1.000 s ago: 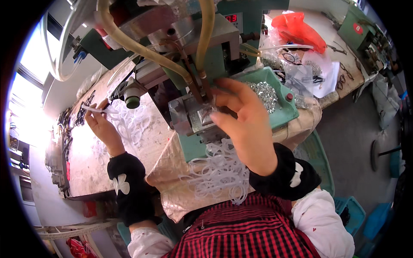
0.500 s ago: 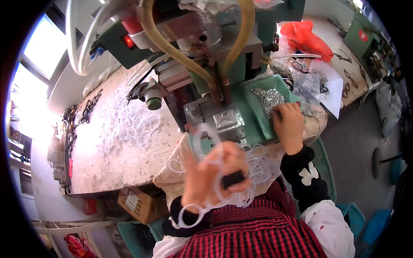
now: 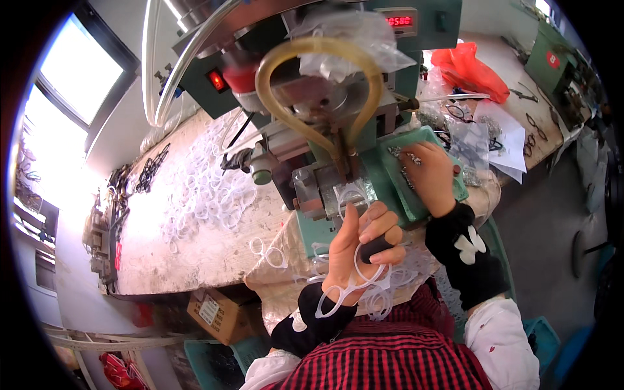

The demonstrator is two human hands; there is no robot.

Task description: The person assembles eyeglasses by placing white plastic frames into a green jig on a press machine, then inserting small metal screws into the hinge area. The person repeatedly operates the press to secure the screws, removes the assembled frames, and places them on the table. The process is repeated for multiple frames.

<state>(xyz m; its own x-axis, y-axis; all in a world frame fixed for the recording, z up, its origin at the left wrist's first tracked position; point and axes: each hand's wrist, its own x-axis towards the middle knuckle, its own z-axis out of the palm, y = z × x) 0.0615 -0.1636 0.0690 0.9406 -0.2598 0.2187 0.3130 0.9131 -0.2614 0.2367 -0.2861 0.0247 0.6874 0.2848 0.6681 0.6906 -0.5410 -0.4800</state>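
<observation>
My left hand [image 3: 364, 247] is closed around clear plastic eyeglass frames, with a black band on one finger. One clear eyeglass frame [image 3: 356, 286] hangs below the palm across the wrist. Past the fingertips, a pale rim reaches up to the metal fixture [image 3: 316, 188] of the bench machine, under its copper-coloured tips [image 3: 344, 159]. Over the green tray [image 3: 416, 211], my right hand [image 3: 431, 180] curls its fingers in a pinch, with small silvery metal parts [image 3: 409, 156] at the fingertips. The hand hides much of the tray's inside.
Many clear eyeglass frames [image 3: 208, 182] are heaped on the wooden table at left, and more lie near my lap. A yellowish hose [image 3: 263, 84] loops down the machine front. A red plastic bag [image 3: 465, 71] and dark eyeglass frames lie at right. A cardboard box [image 3: 218, 317] stands below.
My left hand has moved right and up toward the fixture with the clear frames. My right hand stays at the tray, now showing metal parts at its fingertips. The whole view has shifted slightly.
</observation>
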